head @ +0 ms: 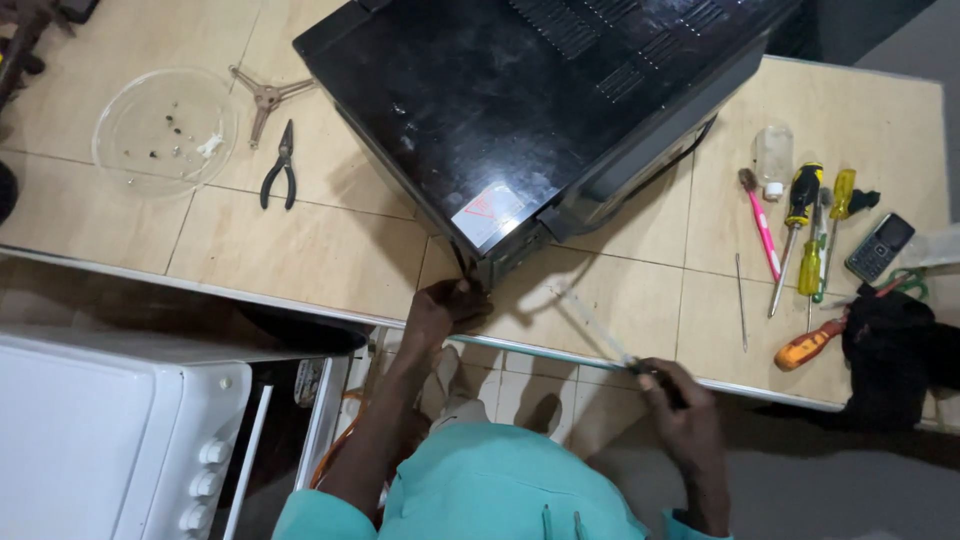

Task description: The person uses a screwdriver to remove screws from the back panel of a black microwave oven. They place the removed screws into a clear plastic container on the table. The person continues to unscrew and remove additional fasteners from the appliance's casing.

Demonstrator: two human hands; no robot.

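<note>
Black microwave casing (520, 110) lies on tiled counter (300, 240), corner overhanging near edge. We log left hand (440, 308) fingers curled against that corner. Right hand (675, 395) closed around screwdriver (600, 335), shaft angled toward casing. Also noted: pliers (280, 168), glass turntable plate (165, 130), 4 screwdrivers (800, 200) and phone (879, 246) at right.

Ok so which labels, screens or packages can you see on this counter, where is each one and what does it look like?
Warning label: on the black appliance casing, near its front corner above the left hand; white, roughly square, with a red triangle.
Mobile phone: right end of the counter, beside the screwdrivers; small dark handset, grey screen, unlit.
Plastic bottle: behind the screwdrivers; small, clear, white cap, no label discernible.
</note>
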